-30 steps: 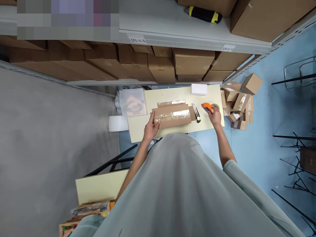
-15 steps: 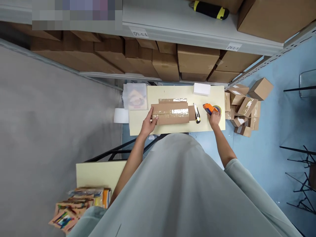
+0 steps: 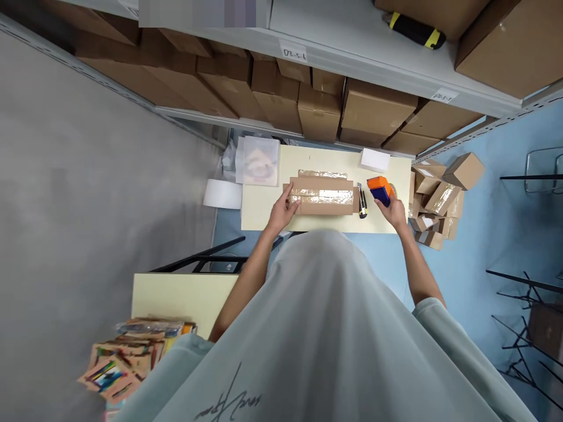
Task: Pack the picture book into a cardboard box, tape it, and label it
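Grey metal shelving (image 3: 334, 29), blue floor (image 3: 457, 287), apparently a grey wall (image 3: 109, 176) leftward.

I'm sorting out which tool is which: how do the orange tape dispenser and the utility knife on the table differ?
The tape dispenser is held in the right hand; the utility knife lies on the table, in neither hand. The tape dispenser is orange and dark blue; the utility knife is mainly black and silvery. The tape dispenser looks bulky, the utility knife slim. Both are near the right end of the cardboard.
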Motion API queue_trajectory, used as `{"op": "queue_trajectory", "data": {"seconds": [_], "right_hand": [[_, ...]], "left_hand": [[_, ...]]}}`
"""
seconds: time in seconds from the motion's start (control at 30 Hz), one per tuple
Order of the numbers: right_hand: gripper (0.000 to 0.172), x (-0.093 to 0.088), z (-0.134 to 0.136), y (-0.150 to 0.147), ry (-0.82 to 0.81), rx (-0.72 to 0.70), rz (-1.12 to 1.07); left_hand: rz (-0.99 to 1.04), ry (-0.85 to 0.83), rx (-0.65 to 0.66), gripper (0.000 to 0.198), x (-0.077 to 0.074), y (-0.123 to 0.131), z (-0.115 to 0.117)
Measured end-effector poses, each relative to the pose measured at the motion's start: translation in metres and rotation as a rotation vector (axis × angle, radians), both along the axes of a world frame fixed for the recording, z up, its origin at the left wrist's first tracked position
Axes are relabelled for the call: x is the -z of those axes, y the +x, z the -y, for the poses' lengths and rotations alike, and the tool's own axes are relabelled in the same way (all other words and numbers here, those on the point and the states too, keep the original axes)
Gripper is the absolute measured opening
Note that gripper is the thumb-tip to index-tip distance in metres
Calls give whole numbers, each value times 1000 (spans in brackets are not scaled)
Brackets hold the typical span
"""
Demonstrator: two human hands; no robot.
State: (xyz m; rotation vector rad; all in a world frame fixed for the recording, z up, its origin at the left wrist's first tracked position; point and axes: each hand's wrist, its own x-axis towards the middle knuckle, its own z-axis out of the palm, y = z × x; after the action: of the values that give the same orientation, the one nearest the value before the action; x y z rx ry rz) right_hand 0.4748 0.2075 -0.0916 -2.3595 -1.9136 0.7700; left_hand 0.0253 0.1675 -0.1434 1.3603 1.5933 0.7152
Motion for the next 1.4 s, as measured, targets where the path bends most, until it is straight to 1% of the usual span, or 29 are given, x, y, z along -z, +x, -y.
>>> {"op": "queue_trajectory", "data": {"seconds": [0.1, 0.2, 0.27, 0.33, 0.43, 0.5, 0.57, 0.63, 0.7, 0.77, 0.8, 0.83, 0.9, 0.97, 1.03, 1.17, 1.4], "right_hand": [[62, -46, -12, -34, -56, -126, -227], [66, -85, -24, -80, -147, -222, -451], [66, -102, -32, -113, -206, -279, -533], [68, -110, -41, -142, -270, -354, -559], [69, -108, -57, -172, -385, -485, -557], [69, -102, -67, -181, -445, -553, -525], [69, -95, -76, -184, -487, -594, -478], [68, -90, -82, -183, -518, -615, -448], [67, -88, -84, -182, -540, -630, -446], [66, -89, -84, -181, -547, -633, -461], [66, -89, -83, -182, -548, -630, -467], [66, -90, -83, -182, -547, -622, -470], [67, -91, -81, -183, -543, -611, -464], [67, -91, -80, -184, -540, -610, -460], [67, -91, -80, -184, -541, -611, -458], [65, -92, -81, -186, -560, -609, -448], [65, -93, -80, -187, -563, -585, -406]], "left_hand": [[52, -17, -32, 85, 3, -3, -2], [115, -9, -42, 87, 5, -5, -3], [141, -9, -47, 87, 4, -6, -3], [160, -2, -56, 86, 4, -6, -2], [189, 3, -68, 82, 2, -7, -2], [187, -6, -60, 79, 0, -8, -2], [162, -13, -35, 78, -5, -8, -2], [127, 8, -7, 76, -12, -9, -1], [91, 63, -11, 70, -23, -12, 0], [87, 111, -64, 62, -36, -17, 3], [117, 109, -101, 59, -41, -19, 4], [175, 82, -133, 58, -46, -21, 5], [347, -40, -157, 62, -52, -23, 5], [499, -186, -131, 71, -55, -22, 4], [566, -282, -104, 77, -55, -20, 1], [605, -339, -94, 74, -56, -14, -6], [653, -345, -76, 67, -60, -11, -9]]}}
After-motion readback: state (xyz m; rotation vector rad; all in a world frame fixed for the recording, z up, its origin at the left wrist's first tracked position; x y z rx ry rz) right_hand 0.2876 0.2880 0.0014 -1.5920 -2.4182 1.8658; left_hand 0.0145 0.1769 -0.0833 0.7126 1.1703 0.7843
